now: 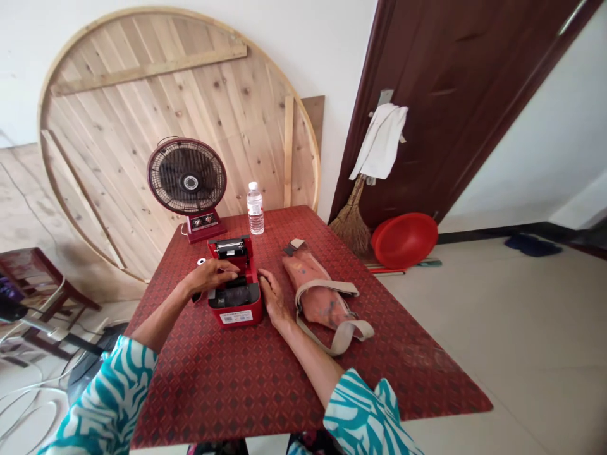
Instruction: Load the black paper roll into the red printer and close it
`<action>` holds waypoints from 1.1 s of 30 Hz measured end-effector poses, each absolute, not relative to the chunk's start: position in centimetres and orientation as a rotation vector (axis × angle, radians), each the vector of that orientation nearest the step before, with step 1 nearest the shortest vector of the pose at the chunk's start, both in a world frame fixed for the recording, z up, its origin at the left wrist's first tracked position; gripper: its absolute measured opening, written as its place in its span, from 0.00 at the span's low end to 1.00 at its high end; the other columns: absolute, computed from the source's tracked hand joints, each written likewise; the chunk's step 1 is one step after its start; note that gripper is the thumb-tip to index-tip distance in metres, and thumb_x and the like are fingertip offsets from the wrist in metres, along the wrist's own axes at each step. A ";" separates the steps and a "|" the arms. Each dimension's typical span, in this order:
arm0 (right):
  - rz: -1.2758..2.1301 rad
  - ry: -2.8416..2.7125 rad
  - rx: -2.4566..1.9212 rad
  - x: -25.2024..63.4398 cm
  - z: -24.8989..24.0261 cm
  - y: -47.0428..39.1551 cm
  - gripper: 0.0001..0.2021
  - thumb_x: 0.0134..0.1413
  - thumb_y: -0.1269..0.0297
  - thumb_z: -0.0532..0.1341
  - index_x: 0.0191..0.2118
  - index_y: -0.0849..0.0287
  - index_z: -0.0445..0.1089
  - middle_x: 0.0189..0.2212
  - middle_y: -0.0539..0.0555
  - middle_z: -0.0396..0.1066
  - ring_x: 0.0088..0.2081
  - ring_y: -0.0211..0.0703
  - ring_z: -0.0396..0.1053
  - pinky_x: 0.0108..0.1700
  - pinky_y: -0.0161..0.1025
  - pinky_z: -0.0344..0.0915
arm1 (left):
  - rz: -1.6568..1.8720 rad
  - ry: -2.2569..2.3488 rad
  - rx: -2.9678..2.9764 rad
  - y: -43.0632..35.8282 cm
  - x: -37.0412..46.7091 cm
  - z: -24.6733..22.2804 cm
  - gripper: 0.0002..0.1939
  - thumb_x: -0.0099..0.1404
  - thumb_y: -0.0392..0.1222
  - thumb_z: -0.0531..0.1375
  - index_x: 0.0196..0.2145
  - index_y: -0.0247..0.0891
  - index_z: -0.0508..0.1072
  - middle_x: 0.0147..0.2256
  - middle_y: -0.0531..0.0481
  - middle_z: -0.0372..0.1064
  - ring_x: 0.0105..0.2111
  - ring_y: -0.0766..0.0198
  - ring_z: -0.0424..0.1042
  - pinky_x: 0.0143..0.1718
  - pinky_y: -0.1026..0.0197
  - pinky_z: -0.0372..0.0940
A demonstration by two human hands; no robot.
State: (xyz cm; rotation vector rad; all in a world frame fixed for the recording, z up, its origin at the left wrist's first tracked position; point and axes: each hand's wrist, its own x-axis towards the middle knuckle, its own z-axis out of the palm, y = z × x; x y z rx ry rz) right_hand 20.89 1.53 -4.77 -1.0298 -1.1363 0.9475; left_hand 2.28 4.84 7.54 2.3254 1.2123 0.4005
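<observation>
A small red machine [236, 314] with a black interior stands on the red patterned table [265, 392], its lid raised at the back. My left hand [213, 276] reaches over its left side, fingers bent into the black interior; whether they grip anything is hidden. Against the machine's right side rests my right hand [275, 297], its fingers extended and holding nothing. A small white roll [202, 261] lies just beyond my left hand. Right of my right hand is a reddish bag [315, 287] with a pale strap.
Behind the machine stand a dark red fan [190, 182] and a water bottle [255, 212]. A large round wooden board [190, 107] leans on the wall. On the floor at right are a red basin [410, 240] and a straw broom [353, 221].
</observation>
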 end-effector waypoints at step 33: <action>0.479 -1.617 -0.851 21.3 -1.5 -1.2 0.20 0.65 0.56 0.44 0.52 0.54 0.67 0.53 0.56 0.69 0.58 0.46 0.62 0.61 0.50 0.57 | 1.174 1.401 2.583 -2.5 -0.3 2.4 0.15 0.67 0.38 0.50 0.44 0.40 0.74 0.47 0.46 0.73 0.53 0.56 0.65 0.55 0.49 0.55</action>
